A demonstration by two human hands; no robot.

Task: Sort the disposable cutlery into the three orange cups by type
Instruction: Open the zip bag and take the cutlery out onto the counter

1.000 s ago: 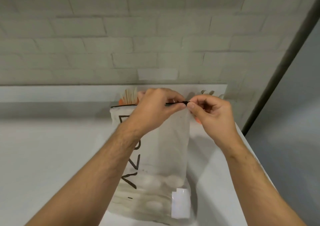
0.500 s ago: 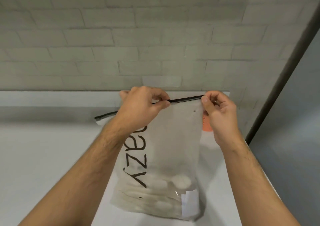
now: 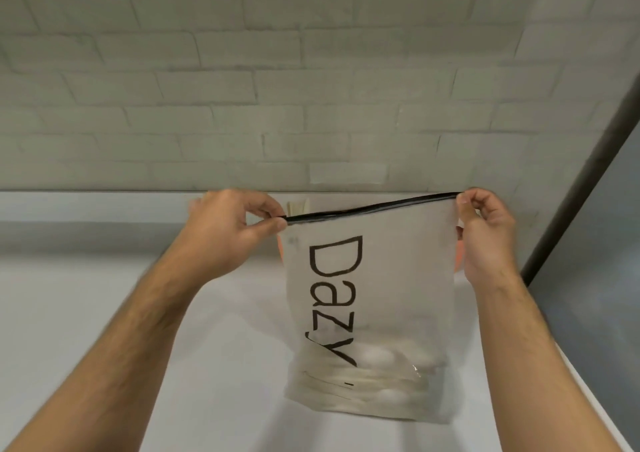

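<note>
Sliding apart since a moment ago, both hands now pinch opposite ends of the frosted bag's [image 3: 370, 299] black zip strip [image 3: 374, 206], left hand [image 3: 232, 233] and right hand [image 3: 485, 236] holding it taut above the worktop [image 3: 86, 313] for opening, pale cutlery [image 3: 381, 372] pooled inside, orange cups [image 3: 459, 261] hidden behind.

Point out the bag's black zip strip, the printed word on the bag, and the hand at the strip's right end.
black zip strip [image 3: 374, 208], head view, middle of the strip.
printed word [image 3: 334, 299], head view, its middle letters.
right hand [image 3: 486, 240], head view, back of the hand.
</note>
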